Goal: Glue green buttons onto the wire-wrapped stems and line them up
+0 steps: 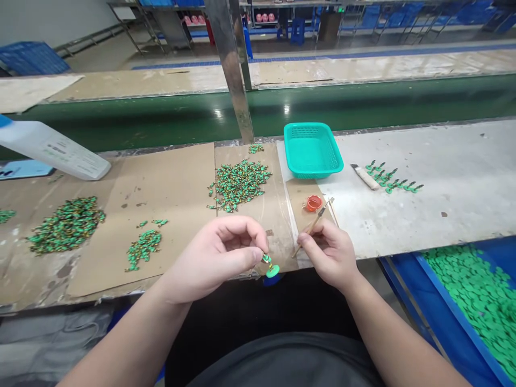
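- The left hand [213, 259] pinches a small green figurine [269, 265] by its upper part between thumb and fingertips, lifted clear of the bench edge, its round base hanging free.
- The right hand [329, 253] grasps a thin wooden brush [311, 231] close to the tip, pen-style, for fine control.
- A small orange-red pot [313, 202] sits within easy reach on brown cardboard [169, 183].
- Farther off, glossy green figurines lie heaped [238, 184], beside a teal plastic mesh basket [310, 150].

The long workbench [419, 215] carries cardboard sheets [161, 188] bearing heaps of small green figures [238, 185], a green plastic basket [312, 150], a little red cup [313, 203], and a short row of figures [391, 177].
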The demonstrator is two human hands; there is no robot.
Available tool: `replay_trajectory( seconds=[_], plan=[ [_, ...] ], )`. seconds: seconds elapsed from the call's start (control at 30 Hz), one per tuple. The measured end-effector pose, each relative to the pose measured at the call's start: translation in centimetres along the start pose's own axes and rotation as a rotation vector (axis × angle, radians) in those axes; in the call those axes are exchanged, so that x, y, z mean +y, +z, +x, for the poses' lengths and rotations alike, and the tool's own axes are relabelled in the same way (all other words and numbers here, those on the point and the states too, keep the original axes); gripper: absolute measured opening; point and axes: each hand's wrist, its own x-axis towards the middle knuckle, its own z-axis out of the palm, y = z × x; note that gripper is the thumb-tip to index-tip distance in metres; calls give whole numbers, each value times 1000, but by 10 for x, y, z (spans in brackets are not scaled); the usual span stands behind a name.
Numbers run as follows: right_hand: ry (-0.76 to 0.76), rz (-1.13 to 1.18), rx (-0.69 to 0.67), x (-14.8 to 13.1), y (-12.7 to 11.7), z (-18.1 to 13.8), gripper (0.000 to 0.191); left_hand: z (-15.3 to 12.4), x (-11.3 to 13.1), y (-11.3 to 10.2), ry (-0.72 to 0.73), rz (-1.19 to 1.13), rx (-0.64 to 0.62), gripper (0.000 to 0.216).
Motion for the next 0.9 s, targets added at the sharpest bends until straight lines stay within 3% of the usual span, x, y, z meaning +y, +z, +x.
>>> replay_trajectory(
  seconds=[0.37,0.77,0.9],
  plan=[
    [7,-22,-27,2,-1,-1,29,9,-3,-4,-26,-12,-34,30],
    [-2,65,-72,-1,-3,5,25,31,27,2,49,158,-102,30],
    [17,83,-97,-5,-1,9,26,48,48,-8,190,301,-56,24]
  ],
)
